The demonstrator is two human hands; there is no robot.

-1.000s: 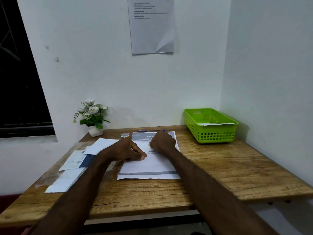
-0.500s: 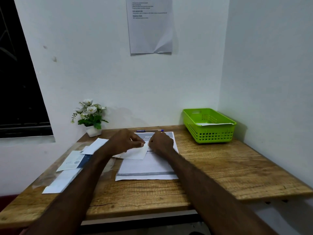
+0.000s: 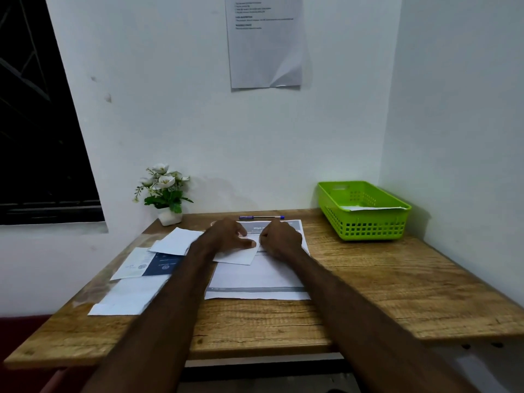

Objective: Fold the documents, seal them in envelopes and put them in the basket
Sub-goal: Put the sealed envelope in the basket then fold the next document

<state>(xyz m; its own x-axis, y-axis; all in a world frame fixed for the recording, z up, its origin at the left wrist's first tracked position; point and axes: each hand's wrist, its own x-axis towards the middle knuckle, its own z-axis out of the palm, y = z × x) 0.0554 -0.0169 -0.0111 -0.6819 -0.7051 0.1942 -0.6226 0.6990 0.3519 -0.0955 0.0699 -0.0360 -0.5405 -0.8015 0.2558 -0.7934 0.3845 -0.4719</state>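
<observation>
So both hands are over the middle of the desk [image 3: 382, 282], working a small white envelope [image 3: 238, 255] that lies on top of a big printed sheet [image 3: 258, 279]. The left hand [image 3: 226, 236] rests on the envelope with its fingers bent down and the thumb sticking out along the paper. The right hand [image 3: 280, 239] is curled at the envelope's right edge, but honestly I can't tell if it's pinching the flap or just pressing beside it. The green basket [image 3: 365, 222] is off to the right by the wall with one white piece already lying in it. More envelopes and papers [image 3: 133, 296] are spread out on the left. What I'd worry about: the envelope sits on a loose sheet, so pressing could make it skid and the seal would end up crooked or half stuck.
</observation>
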